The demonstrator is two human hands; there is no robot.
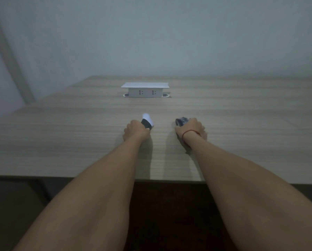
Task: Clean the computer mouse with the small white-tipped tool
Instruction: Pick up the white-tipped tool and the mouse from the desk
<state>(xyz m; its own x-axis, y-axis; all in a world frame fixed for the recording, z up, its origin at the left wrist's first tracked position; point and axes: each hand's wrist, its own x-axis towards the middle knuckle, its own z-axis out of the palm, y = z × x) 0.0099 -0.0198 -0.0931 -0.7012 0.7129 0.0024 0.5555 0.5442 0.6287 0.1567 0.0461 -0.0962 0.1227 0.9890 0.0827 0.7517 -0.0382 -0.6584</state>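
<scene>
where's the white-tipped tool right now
In the head view, the tool is held in the left hand, left of centre on the desk, its white tip pointing toward the socket box.

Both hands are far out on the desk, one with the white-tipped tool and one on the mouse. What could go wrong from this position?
1. The right hand covers most of the computer mouse, so the dirty spots are hard to see and may be missed.
2. The left hand holds the white-tipped tool well apart from the mouse; with both arms stretched, fine control may be poor.
3. The picture is dim and blurred, so aiming the tip could be inexact.
</scene>
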